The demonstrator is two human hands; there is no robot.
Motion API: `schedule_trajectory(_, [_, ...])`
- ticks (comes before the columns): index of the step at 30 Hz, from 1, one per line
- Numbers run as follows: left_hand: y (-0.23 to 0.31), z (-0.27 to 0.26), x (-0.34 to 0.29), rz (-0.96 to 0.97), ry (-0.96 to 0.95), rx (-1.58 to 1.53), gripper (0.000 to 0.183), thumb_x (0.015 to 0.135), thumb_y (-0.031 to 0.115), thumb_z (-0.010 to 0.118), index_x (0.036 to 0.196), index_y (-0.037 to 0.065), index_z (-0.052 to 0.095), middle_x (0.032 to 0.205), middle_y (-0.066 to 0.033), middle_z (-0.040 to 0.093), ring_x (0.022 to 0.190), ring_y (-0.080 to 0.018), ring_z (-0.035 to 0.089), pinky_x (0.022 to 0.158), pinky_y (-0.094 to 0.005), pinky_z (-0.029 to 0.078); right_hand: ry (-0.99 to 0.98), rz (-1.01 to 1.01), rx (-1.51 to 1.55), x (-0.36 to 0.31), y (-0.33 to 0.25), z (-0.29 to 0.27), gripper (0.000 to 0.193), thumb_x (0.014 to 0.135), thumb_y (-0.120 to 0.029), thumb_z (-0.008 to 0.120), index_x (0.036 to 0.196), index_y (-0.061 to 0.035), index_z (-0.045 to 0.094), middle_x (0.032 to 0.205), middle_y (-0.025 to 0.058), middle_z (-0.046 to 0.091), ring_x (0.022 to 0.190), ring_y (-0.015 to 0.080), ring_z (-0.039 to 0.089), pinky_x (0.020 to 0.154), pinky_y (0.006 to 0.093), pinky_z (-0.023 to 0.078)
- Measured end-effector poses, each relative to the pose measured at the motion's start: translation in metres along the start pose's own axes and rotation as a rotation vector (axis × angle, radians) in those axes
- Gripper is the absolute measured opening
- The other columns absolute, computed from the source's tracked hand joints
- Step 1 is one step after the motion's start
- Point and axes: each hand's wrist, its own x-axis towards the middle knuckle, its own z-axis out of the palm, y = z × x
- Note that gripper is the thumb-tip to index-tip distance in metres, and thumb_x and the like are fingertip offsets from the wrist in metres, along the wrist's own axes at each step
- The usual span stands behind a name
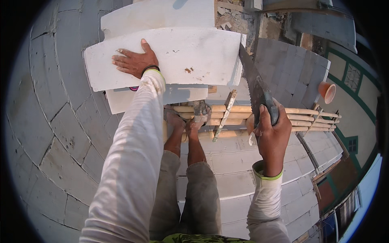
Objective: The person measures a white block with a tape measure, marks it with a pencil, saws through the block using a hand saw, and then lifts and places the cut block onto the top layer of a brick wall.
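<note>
The right hand (274,131) grips a handsaw (254,79), its blade at the right end of the white block (190,54); farther up, the left hand (137,60) lies spread flat on it; sawing seems unfinished, cut depth unclear

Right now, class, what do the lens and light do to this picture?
All in the head view: fisheye distortion appears to bow the long white rectangular block; black fills the corners; sunlight brightens the white left sleeve; shadow dulls the lower white slab; the dark grey handsaw looks fairly sharp.

Orange pot (326,92) near bamboo poles (242,115)
</note>
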Motion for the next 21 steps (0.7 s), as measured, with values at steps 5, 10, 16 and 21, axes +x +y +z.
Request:
schedule_trajectory(5, [0.022, 0.007, -0.015, -0.025, -0.056, -0.063, 0.095, 0.092, 0.069, 0.037, 0.151, -0.004, 0.025, 0.157, -0.0323, 0.015, 0.15, -0.0419, 0.008, 0.122, -0.05, 0.003, -0.017, 0.043, 0.011, 0.079, 0.019, 0.027, 0.033, 0.095, -0.018, 0.06, 0.112, 0.0102, 0.06, 0.07, 0.0145, 0.065, 0.049, 0.0163, 0.058, 0.048, 0.0322, 0.046])
schedule_trajectory(10, [0.005, 0.005, 0.006, -0.026, -0.012, 0.016, 0.095, 0.091, 0.067, 0.04, 0.151, -0.004, 0.024, 0.157, -0.033, 0.014, 0.149, -0.0428, 0.007, 0.122, -0.0501, 0.003, 0.048, 0.067, 0.07, -0.099, 0.042, -0.031, 0.036, 0.094, -0.011, 0.059, 0.126, 0.0062, 0.056, 0.072, 0.0077, 0.065, 0.051, 0.0066, 0.055, 0.047, 0.0229, 0.044])
schedule_trajectory(16, [0.042, 0.003, -0.011, -0.025, -0.067, -0.079, 0.094, 0.092, 0.067, 0.04, 0.152, -0.003, 0.024, 0.157, -0.0329, 0.013, 0.15, -0.0426, 0.006, 0.122, -0.0501, 0.003, 0.036, -0.024, 0.023, 0.125, 0.026, 0.035, 0.032, 0.094, -0.022, 0.061, 0.1, 0.0094, 0.062, 0.068, 0.0175, 0.064, 0.049, 0.0226, 0.058, 0.05, 0.0343, 0.048])
schedule_trajectory(21, [0.005, 0.0, 0.005, -0.046, -0.053, -0.057, 0.095, 0.092, 0.068, 0.038, 0.152, -0.004, 0.024, 0.157, -0.0326, 0.013, 0.15, -0.042, 0.006, 0.122, -0.0497, 0.003, -0.005, 0.094, 0.227, -0.005, 0.059, 0.034, 0.034, 0.095, -0.018, 0.061, 0.117, 0.0074, 0.059, 0.07, 0.0119, 0.065, 0.049, 0.0115, 0.055, 0.047, 0.0272, 0.045])
